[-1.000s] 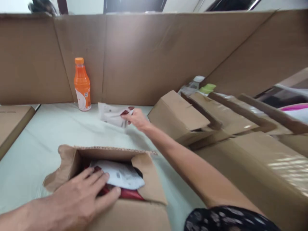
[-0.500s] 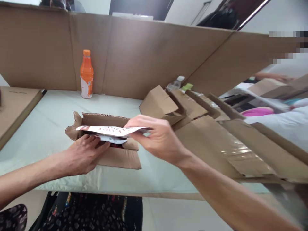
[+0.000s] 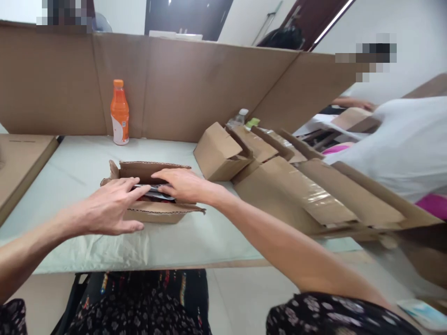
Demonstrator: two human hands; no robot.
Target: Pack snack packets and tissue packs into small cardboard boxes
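Note:
A small cardboard box point(image 3: 157, 217) lies with its flaps up on the pale green table top. Inside it I make out flat packets point(image 3: 162, 195) with grey and dark red parts; their kind is unclear. My left hand point(image 3: 110, 208) is over the box's left end, fingers stretched and thumb apart, the fingertips by the packets. From the right, my right hand point(image 3: 186, 184) reaches into the box with its fingers extended over the packets. Its fingertips seem to press on them, but the hand partly hides the contact. Neither hand grips anything that I can see.
An orange drink bottle point(image 3: 119, 114) stands by the cardboard partition point(image 3: 195, 88). Several open cartons point(image 3: 272, 195) fill the right side, with a clear bottle point(image 3: 240, 117) behind them. A large flat carton point(image 3: 24, 163) is at left. A person in white point(image 3: 408, 144) sits at right.
The white printed sheet that my right hand held over the box is no longer seen; that hand is now inside the box. My left hand has lifted slightly and spread. The view has shifted right.

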